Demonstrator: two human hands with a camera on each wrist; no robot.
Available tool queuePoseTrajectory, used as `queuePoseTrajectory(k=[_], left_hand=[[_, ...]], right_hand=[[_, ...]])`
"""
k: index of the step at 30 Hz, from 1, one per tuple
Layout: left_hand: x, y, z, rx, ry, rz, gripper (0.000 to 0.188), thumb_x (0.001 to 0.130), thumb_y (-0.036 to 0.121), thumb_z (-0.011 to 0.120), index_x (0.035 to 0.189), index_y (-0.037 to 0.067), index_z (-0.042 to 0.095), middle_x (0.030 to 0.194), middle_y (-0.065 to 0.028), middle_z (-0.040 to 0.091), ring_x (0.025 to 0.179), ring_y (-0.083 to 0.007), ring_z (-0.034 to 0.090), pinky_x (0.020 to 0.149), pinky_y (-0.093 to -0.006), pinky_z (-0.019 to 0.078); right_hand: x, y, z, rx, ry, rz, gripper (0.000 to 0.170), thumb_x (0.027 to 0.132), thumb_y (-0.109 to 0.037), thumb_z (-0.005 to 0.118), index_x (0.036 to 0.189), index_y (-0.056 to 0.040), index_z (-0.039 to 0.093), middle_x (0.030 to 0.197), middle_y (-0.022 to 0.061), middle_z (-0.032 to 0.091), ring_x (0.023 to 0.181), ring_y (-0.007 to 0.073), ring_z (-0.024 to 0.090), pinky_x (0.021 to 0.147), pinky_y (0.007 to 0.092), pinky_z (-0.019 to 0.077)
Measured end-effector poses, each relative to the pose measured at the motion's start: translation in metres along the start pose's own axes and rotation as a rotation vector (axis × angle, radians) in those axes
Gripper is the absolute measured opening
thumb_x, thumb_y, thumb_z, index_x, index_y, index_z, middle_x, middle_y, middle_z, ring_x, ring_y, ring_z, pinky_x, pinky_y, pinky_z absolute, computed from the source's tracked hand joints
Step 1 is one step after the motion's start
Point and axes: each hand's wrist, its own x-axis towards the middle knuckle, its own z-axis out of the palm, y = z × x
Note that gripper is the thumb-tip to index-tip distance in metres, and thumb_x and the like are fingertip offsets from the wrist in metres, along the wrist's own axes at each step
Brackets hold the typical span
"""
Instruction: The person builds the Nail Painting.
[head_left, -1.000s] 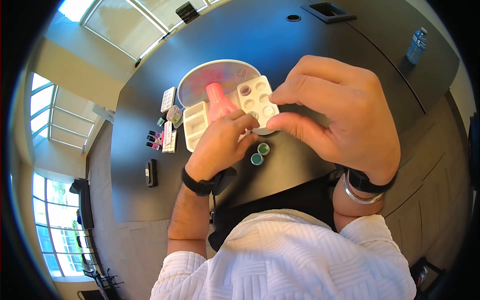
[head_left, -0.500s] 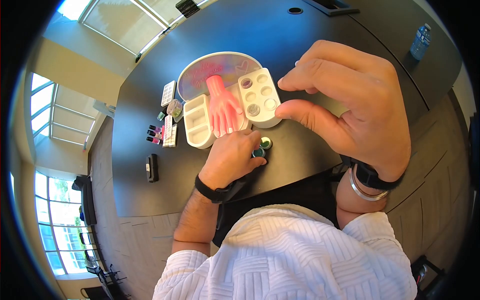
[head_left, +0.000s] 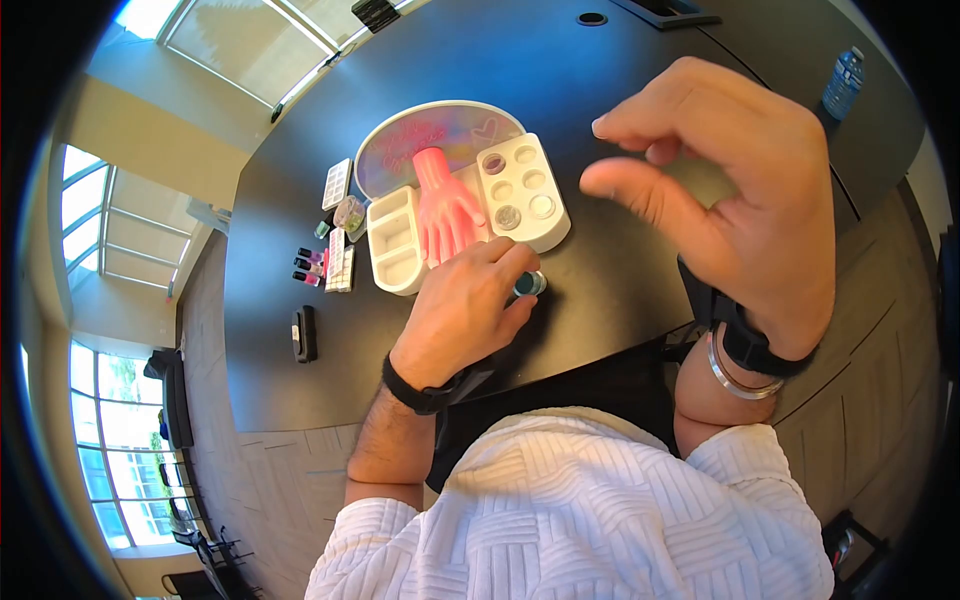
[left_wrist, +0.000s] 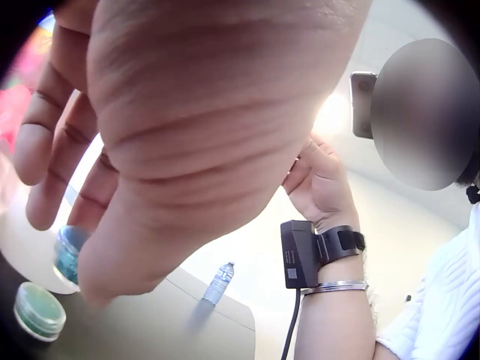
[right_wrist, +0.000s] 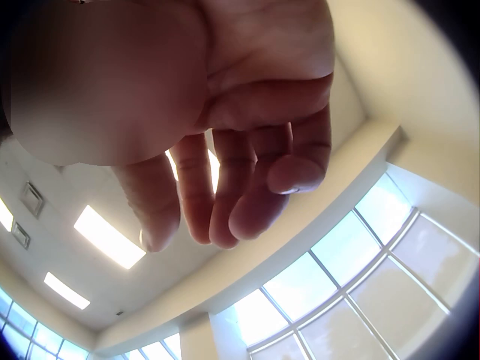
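Observation:
My left hand (head_left: 462, 300) has its thumb and fingertips on either side of a small round jar (head_left: 530, 283), pinching it just in front of the white case. In the left wrist view this jar (left_wrist: 70, 253) is teal, and a pale green jar (left_wrist: 40, 310) sits close beside it. Right above the left hand, a pink model hand (head_left: 448, 205) lies fingers forward in the white case (head_left: 552, 232). The case's round-welled side holds a purple pot (head_left: 494, 164) and a silvery glitter pot (head_left: 508, 217). My right hand (head_left: 735, 180) hovers to the right, fingers curved apart from the thumb, holding nothing.
Left of the case are small trays (head_left: 338, 186), a clear round tub (head_left: 349, 215) and several nail polish bottles (head_left: 309, 267). A black oblong object (head_left: 304, 335) lies nearer the table's left edge. At far right stands a water bottle (head_left: 843, 84).
My left hand drew back from the case to the small jars, then shifted slightly up and right around the teal one. My right hand moved up and right, away from the case, its thumb and fingers spreading.

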Motion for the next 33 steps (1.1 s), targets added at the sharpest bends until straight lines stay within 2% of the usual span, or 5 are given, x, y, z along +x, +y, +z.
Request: queuePoseTrajectory(k=[10, 15, 24, 31, 33], left_hand=[[0.014, 0.008, 0.035, -0.003, -0.04, 0.097, 0.032, 0.084, 0.015, 0.084, 0.109, 0.01, 0.064, 0.1, -0.0102, 0.07, 0.099, -0.0346, 0.069, 0.079, -0.0475, 0.0564], [0.019, 0.006, 0.043, 0.043, -0.057, 0.115, 0.031, 0.084, 0.016, 0.084, 0.108, 0.01, 0.065, 0.101, -0.008, 0.071, 0.104, -0.0327, 0.068, 0.081, -0.0465, 0.0575], [0.015, 0.004, 0.03, 0.025, -0.051, 0.066, 0.039, 0.079, 0.008, 0.086, 0.112, 0.01, 0.066, 0.108, -0.0075, 0.07, 0.109, -0.0336, 0.067, 0.086, -0.0473, 0.0575], [0.012, -0.016, 0.032, -0.015, -0.097, 0.019, 0.033, 0.082, 0.0, 0.08, 0.111, 0.006, 0.067, 0.102, -0.0141, 0.071, 0.102, -0.0395, 0.068, 0.085, -0.0498, 0.0555], [0.012, -0.013, 0.024, -0.074, -0.053, 0.06, 0.028, 0.083, -0.003, 0.076, 0.108, 0.005, 0.067, 0.099, -0.016, 0.071, 0.1, -0.0407, 0.068, 0.085, -0.0494, 0.0547]], right_hand=[[0.0, -0.001, 0.0, -0.173, 0.082, 0.065, 0.024, 0.08, -0.013, 0.093, 0.092, -0.0035, 0.075, 0.077, 0.001, 0.068, 0.065, 0.011, 0.057, 0.059, 0.0263, 0.0389], [0.01, -0.008, -0.01, -0.271, -0.083, 0.088, 0.024, 0.081, -0.014, 0.093, 0.091, -0.0034, 0.075, 0.077, 0.0006, 0.067, 0.064, 0.0108, 0.057, 0.059, 0.0264, 0.0388], [0.008, -0.001, -0.011, -0.244, -0.115, 0.089, 0.023, 0.081, -0.014, 0.093, 0.091, -0.0035, 0.075, 0.079, 0.0002, 0.069, 0.065, 0.0102, 0.056, 0.059, 0.0259, 0.039], [0.005, -0.005, -0.004, -0.151, 0.017, 0.021, 0.023, 0.081, -0.013, 0.093, 0.091, -0.0031, 0.075, 0.08, 0.0003, 0.071, 0.065, 0.0099, 0.056, 0.059, 0.0253, 0.0396], [0.008, -0.004, -0.009, -0.21, -0.109, 0.108, 0.023, 0.08, -0.012, 0.093, 0.091, -0.0028, 0.075, 0.08, 0.0005, 0.071, 0.065, 0.01, 0.056, 0.059, 0.025, 0.04]])
